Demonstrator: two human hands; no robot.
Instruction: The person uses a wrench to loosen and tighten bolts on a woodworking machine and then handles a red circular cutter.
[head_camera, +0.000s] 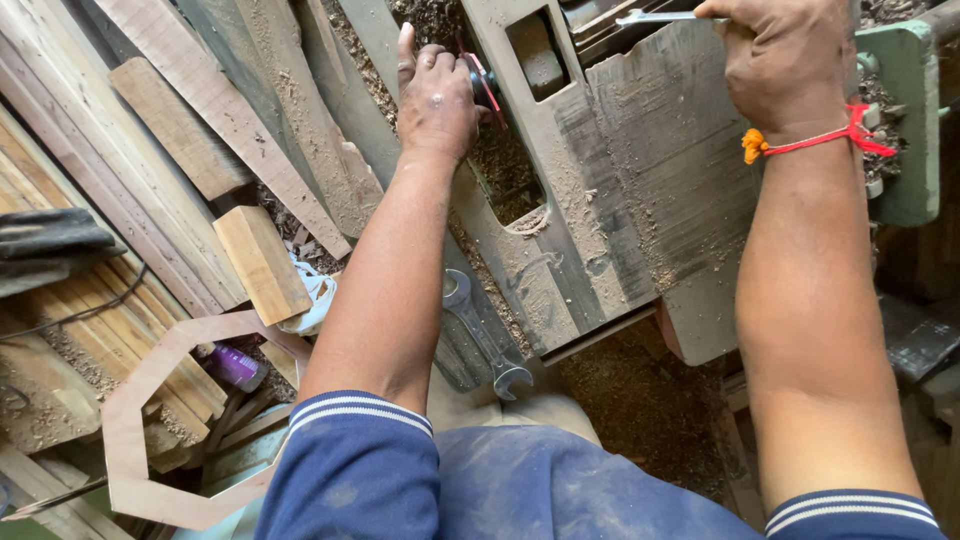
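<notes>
My left hand (436, 98) reaches over the side of a dusty grey-green woodworking machine (640, 190) and grips a dark round part (480, 82) with a red mark at the machine's edge. My right hand (785, 62), with a red and orange thread around the wrist, is closed on a silver wrench (655, 17) held at the machine's top. Sawdust coats the machine's flat table.
A second open-end wrench (482, 335) lies on the machine's lower ledge. Wooden planks (190, 130) and offcuts pile up at the left, with an octagonal wooden frame (135, 400) and a purple can (238, 366). Sawdust covers the floor (640, 400).
</notes>
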